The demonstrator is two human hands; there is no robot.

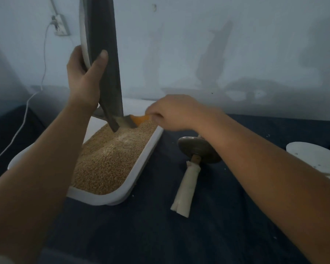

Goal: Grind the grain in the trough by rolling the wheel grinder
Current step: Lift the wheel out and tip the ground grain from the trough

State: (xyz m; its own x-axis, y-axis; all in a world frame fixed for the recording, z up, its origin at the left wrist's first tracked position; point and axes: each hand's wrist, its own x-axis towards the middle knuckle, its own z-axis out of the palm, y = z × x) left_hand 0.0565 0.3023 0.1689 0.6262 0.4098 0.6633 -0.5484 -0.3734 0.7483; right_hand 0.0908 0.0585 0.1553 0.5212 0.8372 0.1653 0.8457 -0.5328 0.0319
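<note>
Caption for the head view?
Left hand holds trough upended over grain tray; right hand holds orange tool at its mouth; wheel grinder lies beside.

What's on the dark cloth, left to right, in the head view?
white tray → wheel grinder → white plate

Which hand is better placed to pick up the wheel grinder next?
Likely the right. The wheel grinder lies on the cloth right of the tray, under the right forearm. The right hand holds only a small orange scraper; the left hand grips the upended trough above the grain.
</note>
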